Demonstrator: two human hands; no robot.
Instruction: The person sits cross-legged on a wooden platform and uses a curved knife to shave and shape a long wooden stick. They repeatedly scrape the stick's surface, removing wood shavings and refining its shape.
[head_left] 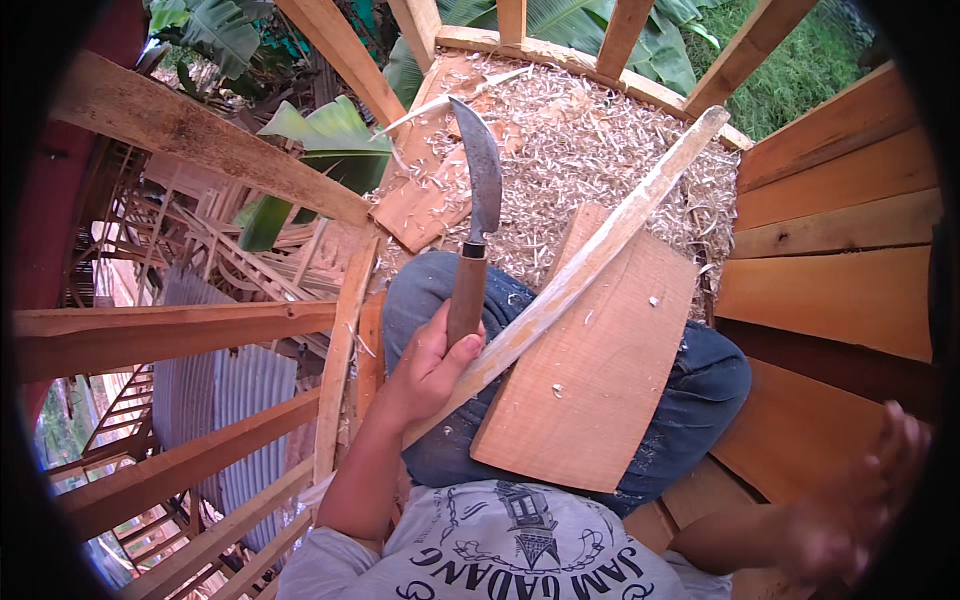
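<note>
Far left: rough timber rails [200, 135] and cross-beams frame a raised platform; corrugated metal sheeting [215, 400] lies below them, with broad green leaves [320, 140] beyond.

Left-centre: the person's left hand [430, 370] comes up from the lower edge, fingers wrapped shut around two things at once. One is the brown wooden handle of a curved knife [480, 200]. The handle stands nearly upright out of the fist, and the dark, sickle-shaped blade rises above it, its tip bending left, over the shavings. The other is a long pale wooden strip [590, 255]. Its lower end is pinned in the same grip, just beside the handle, and the strip slants up and to the right across the lap to end near the platform's far rail.

Centre: a flat wooden board [590, 400] rests on the person's knees, which are clad in blue jeans [430, 285]. The strip lies across the board's upper left corner, touching it. A few chips sit on the board.

Beyond the knees: a thick layer of pale wood shavings [590, 140] covers the platform floor.

Right: stacked reddish planks [840, 220] form a wall. Lower right, the right hand [870, 500] is motion-blurred, well apart from the board; I cannot tell whether it is spread or closed, and nothing shows in it.
</note>
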